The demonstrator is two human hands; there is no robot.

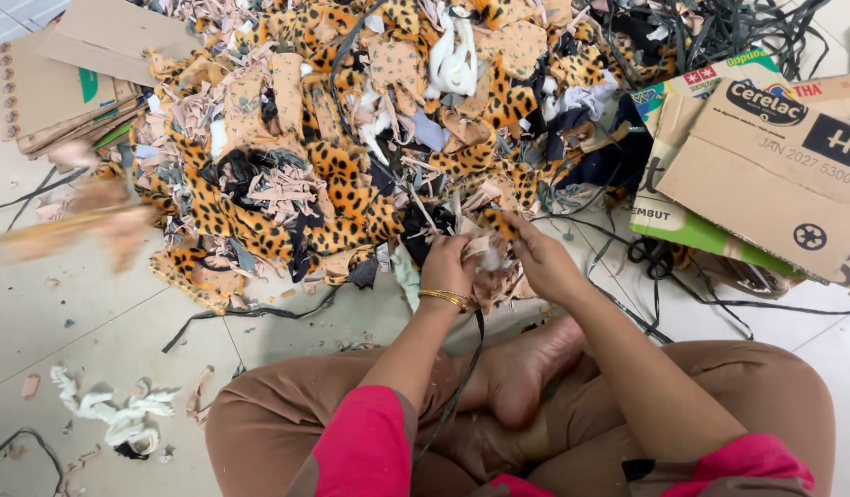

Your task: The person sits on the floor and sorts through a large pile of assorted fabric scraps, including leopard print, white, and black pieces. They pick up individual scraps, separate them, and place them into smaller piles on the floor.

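while both hands pinch pale scraps [487,253], left hand [446,267] and right hand [543,260] fingers closed on them, big fabric pile [333,138] looks mostly unsorted.

We see the scrap pile [351,138] on the floor [93,322] ahead of both hands, flattened cartons [765,175] to its right, cardboard sheets [57,83] to its left.

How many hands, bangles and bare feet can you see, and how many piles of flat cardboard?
Hands: 2, left hand and right hand, both gripping fabric scraps
Gold bangle: 1
Bare foot: 1
Flat cardboard piles: 2, the left pile and the right pile
Total: 6
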